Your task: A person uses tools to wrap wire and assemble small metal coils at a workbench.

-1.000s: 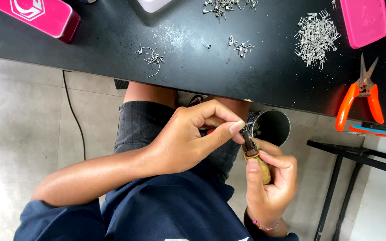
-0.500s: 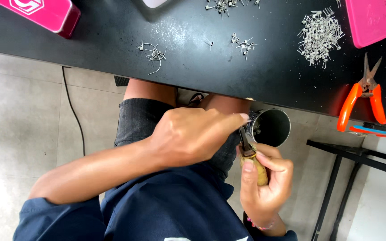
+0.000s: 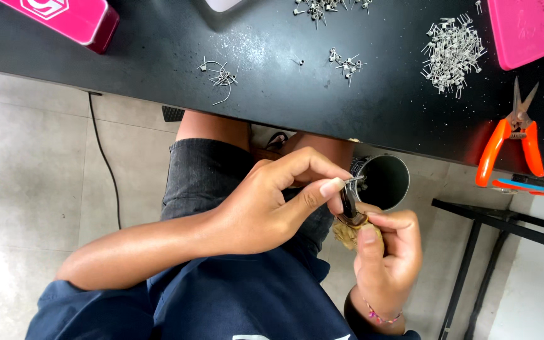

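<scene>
Wire coil piece (image 3: 355, 181), tiny & silvery, sits pinched at the tip of a small wood-handled tool (image 3: 349, 211), held over the lap, near side of the black table (image 3: 158, 63). Vs half a sec ago, left hand (image 3: 266, 204) has uncurled: thumb & forefinger now closed on the wire, so work looks ongoing. Right hand (image 3: 385, 252) is wrapped tight round the tool handle. Dark cup (image 3: 382, 182) just behind.

orange cutters (image 3: 512, 146), pink tins (image 3: 70, 19), black table (image 3: 158, 75).
</scene>
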